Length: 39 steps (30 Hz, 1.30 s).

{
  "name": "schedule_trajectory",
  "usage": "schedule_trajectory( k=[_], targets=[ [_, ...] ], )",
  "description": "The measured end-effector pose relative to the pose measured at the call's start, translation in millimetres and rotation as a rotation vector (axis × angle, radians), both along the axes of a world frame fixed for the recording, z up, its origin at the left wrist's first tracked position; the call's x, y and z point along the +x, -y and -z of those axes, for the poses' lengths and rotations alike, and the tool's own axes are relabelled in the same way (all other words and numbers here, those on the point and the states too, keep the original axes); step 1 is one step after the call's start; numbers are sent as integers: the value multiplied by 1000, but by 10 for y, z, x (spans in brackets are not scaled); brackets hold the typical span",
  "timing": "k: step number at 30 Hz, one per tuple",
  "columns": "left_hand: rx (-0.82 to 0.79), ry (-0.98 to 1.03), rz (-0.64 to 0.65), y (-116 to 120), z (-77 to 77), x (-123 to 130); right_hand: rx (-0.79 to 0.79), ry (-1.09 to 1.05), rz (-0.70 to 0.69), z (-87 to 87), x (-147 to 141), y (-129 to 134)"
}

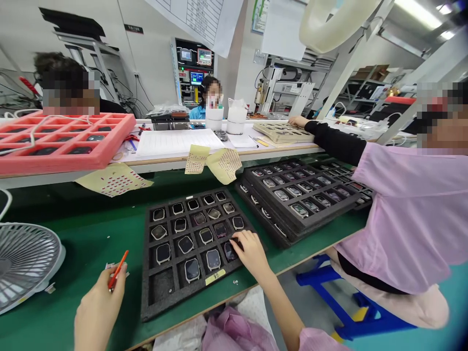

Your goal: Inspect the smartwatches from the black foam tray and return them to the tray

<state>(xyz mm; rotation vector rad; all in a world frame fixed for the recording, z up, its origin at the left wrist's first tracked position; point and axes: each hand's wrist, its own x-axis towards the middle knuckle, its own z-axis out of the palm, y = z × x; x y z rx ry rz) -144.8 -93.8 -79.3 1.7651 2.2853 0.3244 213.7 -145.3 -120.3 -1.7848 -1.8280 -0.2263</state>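
My left hand (98,304) is closed around a slim orange-red pen-like tool (119,269), its tip pointing up and to the right. Small pale bits show beside those fingers, too unclear to name. A black foam tray (146,297) lies before me, with smartwatches without straps in most of its compartments. Its front left compartment is empty. My right hand (252,253) reaches over the tray's right side, thumb and fingers pinched at the edge of a dark smartwatch (230,251) in the front right compartment. The fingers partly cover that watch. A yellow label (215,277) marks the tray's front edge.
Stacked black trays of watches (292,219) stand to the right. A fan (25,265) sits at left. Above the green mat, a shelf (161,163) carries a red foam tray (109,151) and papers. A co-worker in a pink top (405,209) sits at right.
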Motion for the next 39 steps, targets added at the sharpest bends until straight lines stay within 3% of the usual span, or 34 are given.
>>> schedule_trajectory(
  k=[4, 9, 14, 22, 26, 29, 32, 36, 39],
  targets=[
    [53, 80, 48, 38, -24, 125, -58, 193, 59, -18, -215, 5],
    [85, 133, 120, 90, -65, 244, -147, 246, 87, -53, -331, 2],
    [95, 311, 196, 151, -98, 402, -220, 29, 54, -93, -271, -36],
    [27, 545, 432, 310, -136, 812, -302, -306, -83, -167, -205, 23],
    [-40, 663, 534, 355, -159, 963, -210, -654, -175, -150, -228, 24],
    [-152, 816, 643, 377, -193, 1105, -135, -1201, -190, -239, -324, -7],
    [-265, 1008, 711, 395, -242, 1279, -155, -1711, -282, -440, -487, -32],
    [-270, 1112, 702, 415, -305, 1423, -247, -1933, -402, -672, -685, -36],
    [-255, 1109, 700, 429, -338, 1424, -257, -1980, -431, -731, -754, -29]
  ],
)
